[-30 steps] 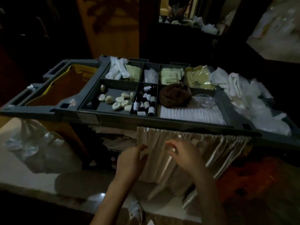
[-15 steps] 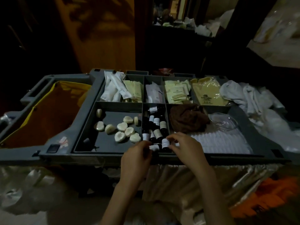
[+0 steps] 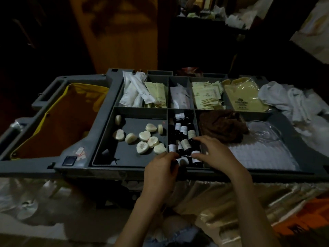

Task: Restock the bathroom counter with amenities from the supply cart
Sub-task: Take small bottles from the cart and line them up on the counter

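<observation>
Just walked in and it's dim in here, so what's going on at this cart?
A person stands at the supply cart, both hands reaching into its narrow compartment of small dark bottles. The left hand is at the near end and the right hand lies over the bottles beside it; the dim light hides whether either grips one. The round soaps in the next compartment lie untouched.

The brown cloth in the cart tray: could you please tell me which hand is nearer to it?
Right. The right hand sits just in front of the brown cloth; the left hand is farther left, at the near edge of the bottle compartment.
</observation>
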Demonstrator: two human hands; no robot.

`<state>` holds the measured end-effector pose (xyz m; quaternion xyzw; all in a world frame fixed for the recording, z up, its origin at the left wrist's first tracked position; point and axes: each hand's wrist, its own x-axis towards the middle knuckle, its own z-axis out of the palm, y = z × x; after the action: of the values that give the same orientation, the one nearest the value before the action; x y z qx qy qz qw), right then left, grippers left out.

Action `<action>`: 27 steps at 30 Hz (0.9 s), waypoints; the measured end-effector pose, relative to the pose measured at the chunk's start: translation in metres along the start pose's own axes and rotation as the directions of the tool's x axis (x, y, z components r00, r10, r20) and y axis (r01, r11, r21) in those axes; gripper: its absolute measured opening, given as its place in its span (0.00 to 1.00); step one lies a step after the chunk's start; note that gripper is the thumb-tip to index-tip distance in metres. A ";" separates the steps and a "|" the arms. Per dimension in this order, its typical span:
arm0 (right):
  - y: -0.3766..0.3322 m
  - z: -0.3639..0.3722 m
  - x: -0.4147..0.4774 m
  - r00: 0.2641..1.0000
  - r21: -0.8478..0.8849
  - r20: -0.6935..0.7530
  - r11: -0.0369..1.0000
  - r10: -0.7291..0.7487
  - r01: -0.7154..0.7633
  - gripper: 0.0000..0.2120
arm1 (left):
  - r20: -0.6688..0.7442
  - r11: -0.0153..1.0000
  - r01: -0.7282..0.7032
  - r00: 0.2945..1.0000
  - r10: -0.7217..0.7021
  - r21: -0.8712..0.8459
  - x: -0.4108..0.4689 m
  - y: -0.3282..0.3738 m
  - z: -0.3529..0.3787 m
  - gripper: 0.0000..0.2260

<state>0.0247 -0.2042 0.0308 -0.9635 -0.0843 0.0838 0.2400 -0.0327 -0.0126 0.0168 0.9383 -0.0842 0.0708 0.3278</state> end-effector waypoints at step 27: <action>-0.013 0.033 0.055 0.985 -0.115 -0.032 0.980 -0.167 0.163 0.19 | -0.068 0.997 0.036 0.997 -0.041 -0.069 0.019 -0.019 0.002 0.17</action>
<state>0.0703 -0.1667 0.0020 -0.9667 -0.1634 0.0385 0.1933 -0.0105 -0.0010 0.0072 0.9250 -0.0571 0.0942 0.3636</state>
